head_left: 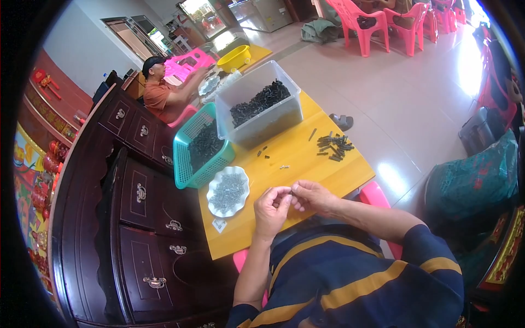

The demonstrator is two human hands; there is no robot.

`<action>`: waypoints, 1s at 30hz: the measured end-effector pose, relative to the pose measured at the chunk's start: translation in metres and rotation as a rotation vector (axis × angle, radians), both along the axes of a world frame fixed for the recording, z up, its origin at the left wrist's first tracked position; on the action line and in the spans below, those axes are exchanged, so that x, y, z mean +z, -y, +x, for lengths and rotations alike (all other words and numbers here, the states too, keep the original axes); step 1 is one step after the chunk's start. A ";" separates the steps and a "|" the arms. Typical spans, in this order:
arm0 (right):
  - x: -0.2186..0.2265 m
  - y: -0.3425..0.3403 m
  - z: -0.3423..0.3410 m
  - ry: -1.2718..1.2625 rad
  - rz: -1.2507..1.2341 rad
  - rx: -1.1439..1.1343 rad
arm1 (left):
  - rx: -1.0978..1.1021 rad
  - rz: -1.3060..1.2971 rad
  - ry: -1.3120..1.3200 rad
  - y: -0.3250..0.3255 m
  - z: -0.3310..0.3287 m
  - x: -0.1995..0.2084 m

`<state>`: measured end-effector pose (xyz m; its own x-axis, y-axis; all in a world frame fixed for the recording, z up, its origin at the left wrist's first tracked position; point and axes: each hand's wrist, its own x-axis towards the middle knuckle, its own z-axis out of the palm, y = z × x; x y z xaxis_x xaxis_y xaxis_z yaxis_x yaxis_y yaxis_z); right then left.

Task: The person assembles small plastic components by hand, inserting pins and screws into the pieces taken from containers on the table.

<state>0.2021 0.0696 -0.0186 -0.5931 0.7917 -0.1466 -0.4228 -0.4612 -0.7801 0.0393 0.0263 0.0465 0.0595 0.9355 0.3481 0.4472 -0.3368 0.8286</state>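
Both hands meet over the near edge of the yellow table (328, 180). My left hand (272, 210) and my right hand (314, 197) pinch together at the fingertips around a small dark piece, mostly hidden by the fingers. Beside my left hand stands a white scalloped dish (244, 188) of thin, silvery metal pieces. Past my right hand lies a loose pile of short black pieces (336, 146). A couple of tiny pale pieces (284, 167) and a few small black bits (260, 153) rest on the tabletop between.
A clear plastic bin (262, 134) and a green basket (199, 177), both holding black pieces, stand on the table's far part. Dark wooden drawers (147, 202) border it at left. Another person (161, 93) sits beyond, near a yellow basin (234, 59). Pink chairs (358, 24) stand farther off.
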 end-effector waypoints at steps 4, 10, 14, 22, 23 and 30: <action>0.006 0.002 0.003 -0.006 0.069 0.057 | 0.026 -0.057 0.038 0.000 0.000 -0.001; 0.008 0.000 0.005 -0.042 0.097 0.143 | -0.098 -0.273 0.285 -0.011 -0.012 -0.005; 0.005 -0.001 0.003 -0.074 0.040 0.145 | 0.066 -0.165 0.141 -0.045 -0.031 -0.034; 0.006 -0.001 0.004 -0.116 -0.053 0.181 | 0.204 0.159 -0.436 -0.100 -0.032 -0.052; 0.005 -0.001 0.004 -0.123 -0.067 0.182 | 0.198 0.158 -0.470 -0.106 -0.031 -0.053; 0.006 -0.003 0.007 -0.116 -0.097 0.182 | 0.142 0.192 -0.562 -0.115 -0.026 -0.056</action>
<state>0.2089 0.0726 -0.0128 -0.7419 0.6560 -0.1390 -0.4105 -0.6083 -0.6793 0.0137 0.1411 -0.0090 0.1624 0.8714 0.4630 0.8501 -0.3617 0.3828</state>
